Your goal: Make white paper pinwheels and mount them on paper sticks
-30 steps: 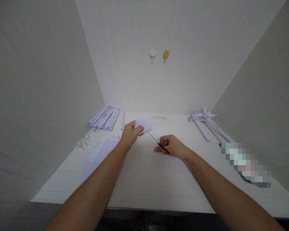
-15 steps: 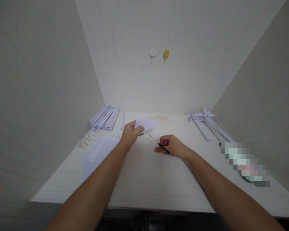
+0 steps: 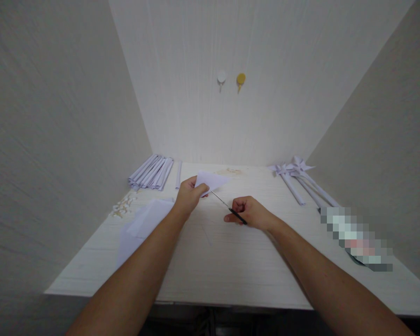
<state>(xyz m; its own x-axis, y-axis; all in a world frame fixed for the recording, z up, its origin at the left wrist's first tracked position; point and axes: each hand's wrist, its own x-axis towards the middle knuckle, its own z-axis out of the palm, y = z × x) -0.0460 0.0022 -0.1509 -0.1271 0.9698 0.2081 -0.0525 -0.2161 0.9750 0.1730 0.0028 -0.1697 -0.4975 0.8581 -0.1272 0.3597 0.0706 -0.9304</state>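
My left hand (image 3: pixel 189 195) pinches a folded white paper triangle (image 3: pixel 212 180) and holds it just above the table. My right hand (image 3: pixel 249 212) grips a pair of scissors (image 3: pixel 228 208) with black handles. The thin metal blades point up and left, and their tip meets the lower edge of the paper. Both hands are over the middle of the white table (image 3: pixel 224 261).
A bundle of rolled paper sticks (image 3: pixel 152 172) lies at the back left, with one single stick (image 3: pixel 178 174) beside it. Small white pieces (image 3: pixel 123 206) and flat paper sheets (image 3: pixel 140 226) lie at left. Finished paper pinwheels (image 3: pixel 297 175) lie at back right. Two pins (image 3: pixel 231 78) are on the wall.
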